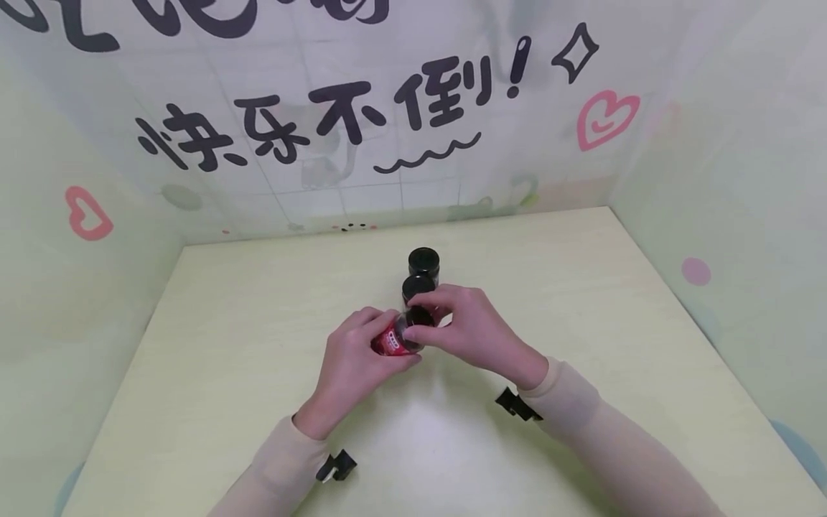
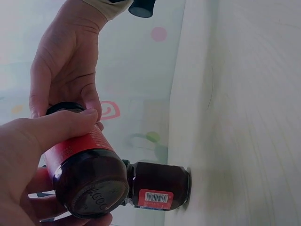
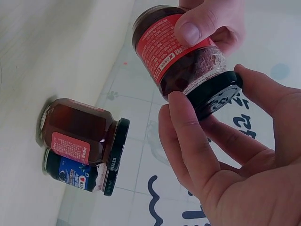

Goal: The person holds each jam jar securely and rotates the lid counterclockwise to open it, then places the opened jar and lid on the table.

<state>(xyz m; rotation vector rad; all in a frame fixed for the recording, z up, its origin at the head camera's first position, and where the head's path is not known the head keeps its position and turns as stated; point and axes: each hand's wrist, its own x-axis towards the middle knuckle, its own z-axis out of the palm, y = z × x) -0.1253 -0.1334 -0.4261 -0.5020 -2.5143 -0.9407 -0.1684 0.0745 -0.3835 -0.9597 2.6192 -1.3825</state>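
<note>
1. Above the pale tabletop (image 1: 226,359), head view. Red-labelled glass jar (image 1: 390,342): one, raised and tilted between my two hands. Long axis slants from base, at my left hand (image 1: 354,346), to dark lid (image 1: 421,314), at my right hand (image 1: 477,327); right is nearer the lid, left nearer the base. Standing beyond my hands: two jars, nearer jar (image 1: 416,287) and farther jar (image 1: 424,260). Black wrist mounts (image 1: 517,405): two.
2. Left wrist view. Held jar: base towards this camera. Left hand: closed round the body, thumb across the label. Barcode label (image 2: 157,197): one, on a standing jar.
3. Right wrist view. Right hand: fingers partly spread, bent, pinching the lid's rim from opposite sides; whether the lid is loose, I cannot tell. Crinkled clear film (image 3: 207,66): one piece, at the neck. Standing pair: one red-labelled, one blue-labelled jar (image 3: 73,172); contact between them unclear. Lids: three, one per jar.
</note>
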